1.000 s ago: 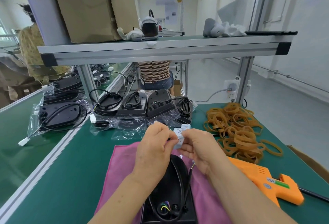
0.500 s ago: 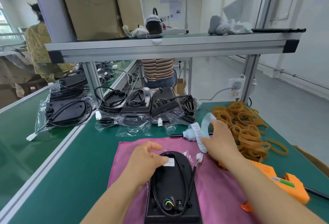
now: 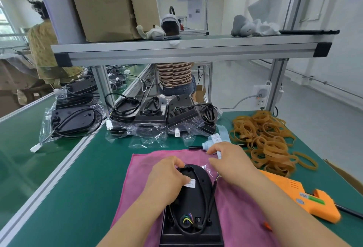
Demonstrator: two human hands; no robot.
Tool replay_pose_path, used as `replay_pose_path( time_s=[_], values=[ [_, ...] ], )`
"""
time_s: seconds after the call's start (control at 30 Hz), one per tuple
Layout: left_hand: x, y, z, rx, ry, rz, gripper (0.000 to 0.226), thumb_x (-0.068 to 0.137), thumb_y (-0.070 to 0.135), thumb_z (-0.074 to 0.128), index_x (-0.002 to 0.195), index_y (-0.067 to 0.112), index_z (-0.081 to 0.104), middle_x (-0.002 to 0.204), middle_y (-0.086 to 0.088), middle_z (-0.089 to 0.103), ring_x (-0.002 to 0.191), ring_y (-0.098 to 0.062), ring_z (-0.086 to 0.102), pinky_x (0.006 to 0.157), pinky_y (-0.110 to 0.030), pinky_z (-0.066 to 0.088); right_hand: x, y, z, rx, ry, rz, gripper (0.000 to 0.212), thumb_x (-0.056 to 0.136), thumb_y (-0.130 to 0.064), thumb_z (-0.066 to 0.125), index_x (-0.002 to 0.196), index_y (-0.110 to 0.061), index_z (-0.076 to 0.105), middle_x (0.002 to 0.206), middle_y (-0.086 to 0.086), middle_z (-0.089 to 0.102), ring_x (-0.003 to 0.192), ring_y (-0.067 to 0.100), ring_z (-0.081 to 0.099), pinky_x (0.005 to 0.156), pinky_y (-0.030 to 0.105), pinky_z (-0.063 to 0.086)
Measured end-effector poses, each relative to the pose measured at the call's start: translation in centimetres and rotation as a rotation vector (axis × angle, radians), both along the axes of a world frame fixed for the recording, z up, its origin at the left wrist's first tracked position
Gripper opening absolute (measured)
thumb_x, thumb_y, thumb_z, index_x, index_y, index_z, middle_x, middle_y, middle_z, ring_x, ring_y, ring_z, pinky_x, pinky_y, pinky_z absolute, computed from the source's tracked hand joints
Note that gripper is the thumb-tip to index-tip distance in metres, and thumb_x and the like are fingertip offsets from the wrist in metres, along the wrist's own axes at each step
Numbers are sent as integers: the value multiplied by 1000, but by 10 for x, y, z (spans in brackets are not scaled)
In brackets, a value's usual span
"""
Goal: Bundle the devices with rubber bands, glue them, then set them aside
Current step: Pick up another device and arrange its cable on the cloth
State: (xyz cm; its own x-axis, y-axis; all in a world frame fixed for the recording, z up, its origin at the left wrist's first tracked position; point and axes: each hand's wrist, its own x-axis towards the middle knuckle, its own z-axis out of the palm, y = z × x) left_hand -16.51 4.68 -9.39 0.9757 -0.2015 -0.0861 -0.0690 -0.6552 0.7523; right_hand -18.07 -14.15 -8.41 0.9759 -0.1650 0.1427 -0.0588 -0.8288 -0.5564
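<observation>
On the pink cloth (image 3: 141,178) our left hand (image 3: 167,182) grips the device (image 3: 198,203), sticker (image 3: 191,184) now on; of the right hand (image 3: 229,160) we cannot tell; banding next.

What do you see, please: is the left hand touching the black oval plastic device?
Touching: the head view shows the left hand gripping the black oval plastic device by its rim.

I count two hands: my left hand (image 3: 169,178) and my right hand (image 3: 231,160). There is one device (image 3: 196,203), one cloth (image 3: 149,164), one glue gun (image 3: 294,193), one label roll (image 3: 215,140) and one box (image 3: 110,5). The rubber bands (image 3: 263,137) are too many to count. I see at least five bagged devices (image 3: 182,109).
</observation>
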Motion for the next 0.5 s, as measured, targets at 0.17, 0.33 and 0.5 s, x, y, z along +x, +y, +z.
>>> replay_pose_path(
  time_s=[0.17, 0.33, 0.5],
  values=[
    [-4, -4, 1, 107, -64, 24, 29, 77, 19, 74, 94, 35, 56, 84, 7, 71, 86, -15, 68, 80, -37, 57, -4, 17, -6, 6, 17, 74, 27, 84, -30, 67, 110, -26, 67, 123, -5, 60, 116, 14, 53, 98, 31, 43],
    [-6, -5, -1, 176, -123, 34, 29, 77, 24, 72, 97, 36, 55, 90, 7, 71, 88, -18, 68, 79, -38, 57, -7, 33, -16, -14, 37, 102, 27, 81, -36, 72, 104, -22, 68, 113, -2, 58, 105, 16, 54, 90, 33, 47],
    [-3, -8, -6, 299, -193, 0, 40, 80, 31, 72, 117, 33, 57, 101, 7, 71, 97, -17, 66, 79, -32, 55, -7, 36, -20, -21, 37, 82, 32, 81, -35, 73, 111, -24, 66, 118, -3, 56, 110, 14, 52, 92, 29, 45]
  ],
)
